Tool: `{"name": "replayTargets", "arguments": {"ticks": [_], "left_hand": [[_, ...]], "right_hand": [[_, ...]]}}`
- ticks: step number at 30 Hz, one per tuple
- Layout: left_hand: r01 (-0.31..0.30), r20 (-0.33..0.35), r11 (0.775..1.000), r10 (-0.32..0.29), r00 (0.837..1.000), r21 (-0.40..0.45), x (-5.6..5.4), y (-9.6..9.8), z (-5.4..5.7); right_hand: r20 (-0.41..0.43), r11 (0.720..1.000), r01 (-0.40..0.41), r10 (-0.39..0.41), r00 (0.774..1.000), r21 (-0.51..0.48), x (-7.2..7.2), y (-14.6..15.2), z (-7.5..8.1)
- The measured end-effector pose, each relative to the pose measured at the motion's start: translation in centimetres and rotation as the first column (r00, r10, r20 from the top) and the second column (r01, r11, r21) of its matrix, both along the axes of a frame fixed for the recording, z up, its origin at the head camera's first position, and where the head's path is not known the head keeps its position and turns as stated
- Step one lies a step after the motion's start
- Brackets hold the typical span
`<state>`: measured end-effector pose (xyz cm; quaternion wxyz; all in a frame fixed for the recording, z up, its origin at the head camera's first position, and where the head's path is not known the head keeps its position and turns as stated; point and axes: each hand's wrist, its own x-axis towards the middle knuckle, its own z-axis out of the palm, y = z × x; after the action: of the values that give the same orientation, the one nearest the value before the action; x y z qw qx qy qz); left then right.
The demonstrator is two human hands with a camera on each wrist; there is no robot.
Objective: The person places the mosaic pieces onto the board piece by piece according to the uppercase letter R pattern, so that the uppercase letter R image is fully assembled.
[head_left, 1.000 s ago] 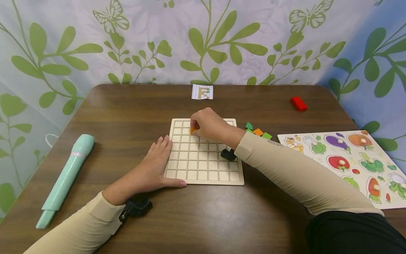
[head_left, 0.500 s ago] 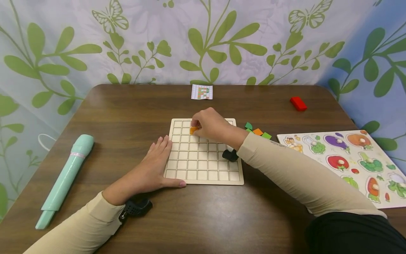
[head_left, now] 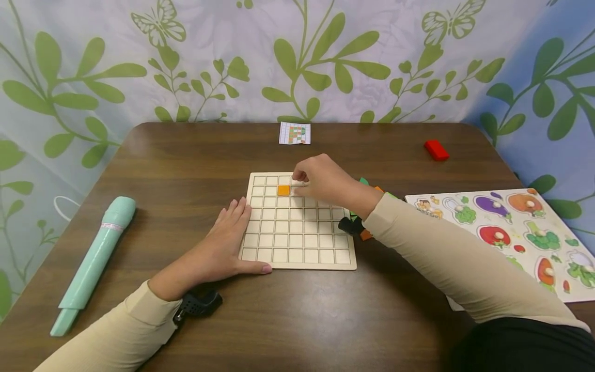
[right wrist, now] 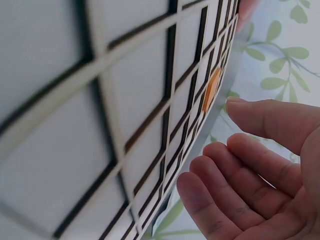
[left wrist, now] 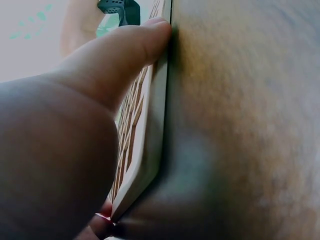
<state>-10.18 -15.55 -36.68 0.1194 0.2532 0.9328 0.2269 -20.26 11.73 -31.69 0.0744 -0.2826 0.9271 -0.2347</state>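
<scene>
A pale wooden grid board (head_left: 296, 241) lies on the table, with one orange square tile (head_left: 283, 190) set in a cell of its second row from the back. My left hand (head_left: 222, 243) rests at the board's left edge, fingers straight, thumb along the front edge; the left wrist view shows the thumb (left wrist: 135, 45) against the rim. Just right of the tile, my right hand (head_left: 325, 178) hovers over the board with nothing held. In the right wrist view its fingers (right wrist: 225, 175) are loosely bent and apart from the thumb, with the orange tile (right wrist: 211, 90) beyond them.
Green and orange pieces (head_left: 366, 234) lie right of the board, partly behind my right wrist. A vegetable puzzle board (head_left: 469, 235) is at the right, a red block (head_left: 437, 150) behind it. A small printed grid card (head_left: 295, 133) lies at the back, a mint folded fan-like object (head_left: 95, 263) at the left.
My right hand has let go of the orange tile, which stays in its cell, and has moved off to the right. The left hand keeps its place.
</scene>
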Motion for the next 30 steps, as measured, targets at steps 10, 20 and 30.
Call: {"name": "replayTargets", "arguments": {"ticks": [10, 20, 30], "left_hand": [[-0.001, 0.007, 1.0, 0.001, 1.0, -0.004, -0.1, 0.0, 0.1], [0.006, -0.011, 1.0, -0.005, 1.0, 0.005, -0.1, 0.0, -0.1], [0.013, -0.03, 1.0, -0.013, 0.999, 0.001, 0.0, 0.1, 0.0]], "right_hand": [[-0.014, 1.0, 0.023, -0.023, 1.0, -0.013, 0.3, 2.8, 0.0], [-0.052, 0.999, 0.051, -0.051, 0.997, -0.003, 1.0, 5.4, -0.4], [-0.055, 0.998, 0.058, -0.059, 0.997, -0.011, 1.6, 8.0, -0.7]]}}
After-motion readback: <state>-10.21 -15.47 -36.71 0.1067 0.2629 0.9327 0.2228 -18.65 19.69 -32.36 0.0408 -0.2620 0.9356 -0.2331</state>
